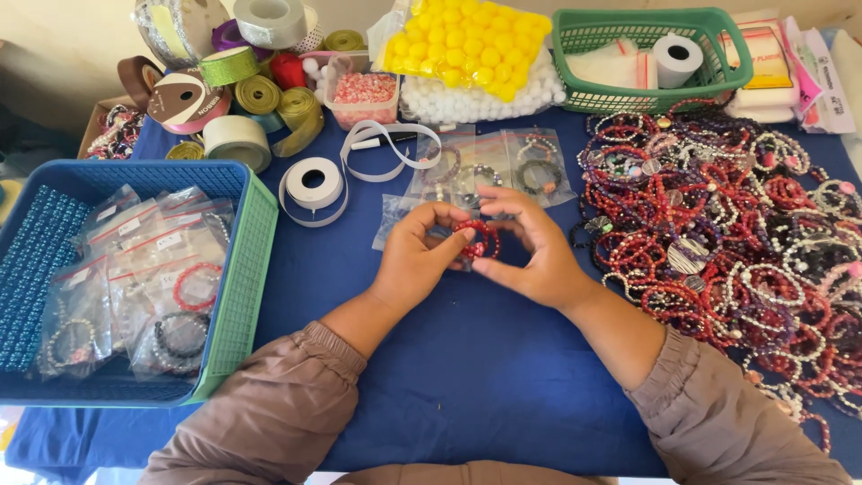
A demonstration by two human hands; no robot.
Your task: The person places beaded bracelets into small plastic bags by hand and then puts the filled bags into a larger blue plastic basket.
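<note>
My left hand (pixel 415 256) and right hand (pixel 530 247) meet over the middle of the desk (pixel 467 377), fingers curled narrow around a red beaded bracelet (pixel 479 238) pinched between them, just above the blue cloth. Small clear bags holding bracelets (pixel 489 171) lie touching one another just beyond my fingertips. Toward the near edge the cloth runs bare between my two brown sleeves (pixel 269 413), the widest open room on the desk. To the right, a heap of red, white and purple bracelets (pixel 727 233) spreads to the right edge and begins just beside my right wrist. At the left edge a blue and green basket (pixel 242 278) of bagged bracelets sits well apart from my left arm, a bare strip between. A roll of white ribbon (pixel 312 184) lies beyond that strip. Ribbon spools (pixel 229 99), a bag of yellow pompoms (pixel 467 45) and a green basket (pixel 646 90) line the far edge.
</note>
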